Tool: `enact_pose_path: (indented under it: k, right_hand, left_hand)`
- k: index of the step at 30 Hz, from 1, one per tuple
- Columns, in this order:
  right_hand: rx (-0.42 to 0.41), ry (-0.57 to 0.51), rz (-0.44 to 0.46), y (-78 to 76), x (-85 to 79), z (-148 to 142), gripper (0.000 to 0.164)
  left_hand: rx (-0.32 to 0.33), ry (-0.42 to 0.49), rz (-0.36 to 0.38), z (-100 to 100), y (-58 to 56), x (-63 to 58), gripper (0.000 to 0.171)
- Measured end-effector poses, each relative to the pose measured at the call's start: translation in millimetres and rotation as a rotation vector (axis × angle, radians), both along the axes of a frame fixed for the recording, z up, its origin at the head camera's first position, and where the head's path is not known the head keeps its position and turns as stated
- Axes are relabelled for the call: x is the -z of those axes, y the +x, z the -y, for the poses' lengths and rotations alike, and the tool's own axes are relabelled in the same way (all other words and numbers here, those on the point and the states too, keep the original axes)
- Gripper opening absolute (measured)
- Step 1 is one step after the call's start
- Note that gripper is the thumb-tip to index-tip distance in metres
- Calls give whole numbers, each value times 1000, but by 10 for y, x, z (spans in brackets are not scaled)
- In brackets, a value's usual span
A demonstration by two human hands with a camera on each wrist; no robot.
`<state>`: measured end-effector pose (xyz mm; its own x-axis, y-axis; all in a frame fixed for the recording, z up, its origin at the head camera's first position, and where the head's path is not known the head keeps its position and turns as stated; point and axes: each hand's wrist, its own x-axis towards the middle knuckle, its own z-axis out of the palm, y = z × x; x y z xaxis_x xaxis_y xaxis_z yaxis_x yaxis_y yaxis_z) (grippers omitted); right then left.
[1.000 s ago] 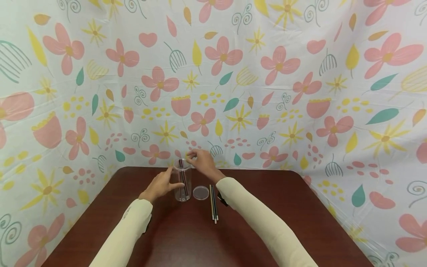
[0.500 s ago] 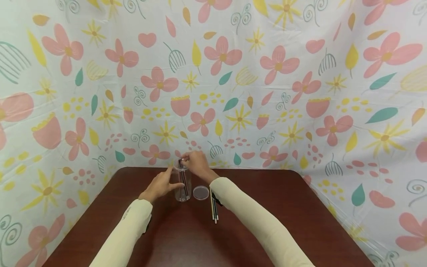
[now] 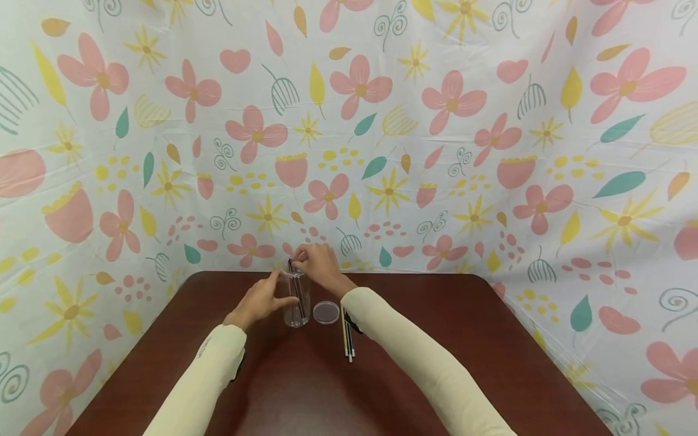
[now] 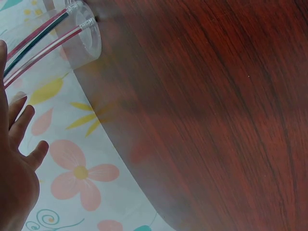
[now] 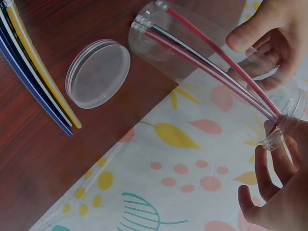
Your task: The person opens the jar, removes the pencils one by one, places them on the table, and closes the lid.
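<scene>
A clear jar (image 3: 296, 319) stands on the table, its mouth uncovered. My left hand (image 3: 259, 303) grips its side, with the thumb across the front. Inside lean several pencils (image 5: 202, 53), red and dark, with their eraser ends at the bottom. At the jar's mouth my right hand (image 3: 320, 264) pinches the upper ends of the pencils; its fingertips hide how many it holds. Next to the jar lies a round clear lid (image 5: 98, 74). More pencils (image 5: 36, 72), yellow, dark and blue, lie to the right of the lid, partly behind my right sleeve in the head view.
The dark red-brown table (image 3: 294, 387) ends just behind the jar. A flower-printed cloth (image 3: 382, 151) hangs close beyond its back edge and along the sides.
My right hand has moved left and inward to the jar's mouth and its fingers have closed on the pencil ends. My left hand keeps its grip. The view has shifted slightly.
</scene>
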<state>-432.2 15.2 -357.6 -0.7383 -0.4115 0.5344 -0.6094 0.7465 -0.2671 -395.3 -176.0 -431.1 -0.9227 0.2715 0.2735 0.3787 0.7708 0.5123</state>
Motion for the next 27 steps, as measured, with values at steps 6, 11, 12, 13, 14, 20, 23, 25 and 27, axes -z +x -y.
enact_pose_path:
  k: [6,11,12,13,14,20,23,25,27]
  right_hand:
    - [-13,-3,0,22,-17,-33,7]
    - [-23,-8,-27,2,-83,-83,8]
    - [-27,-11,-39,-5,-104,-95,7]
    - [-29,-14,-54,-12,-129,-107,7]
    - [-31,-18,-67,-16,-157,-120,7]
    - [-27,-69,-76,-19,-341,-190,10]
    - [-16,-84,-55,-19,-417,-217,12]
    - [-11,-89,-52,-18,-464,-238,13]
    - [-18,-107,-54,-11,-519,-262,13]
  left_hand:
    - [0,6,-3,-27,6,-1,101]
    - [-6,3,5,-39,25,-5,102]
    - [-7,3,5,-38,26,-5,102]
    - [-11,3,9,-36,26,-6,102]
    - [-13,4,12,-34,26,-8,102]
    - [-10,6,-2,-23,15,-4,99]
    - [-11,5,-5,-16,8,8,96]
    - [-9,6,-9,-16,7,9,95]
    - [-6,6,-9,-19,7,1,94]
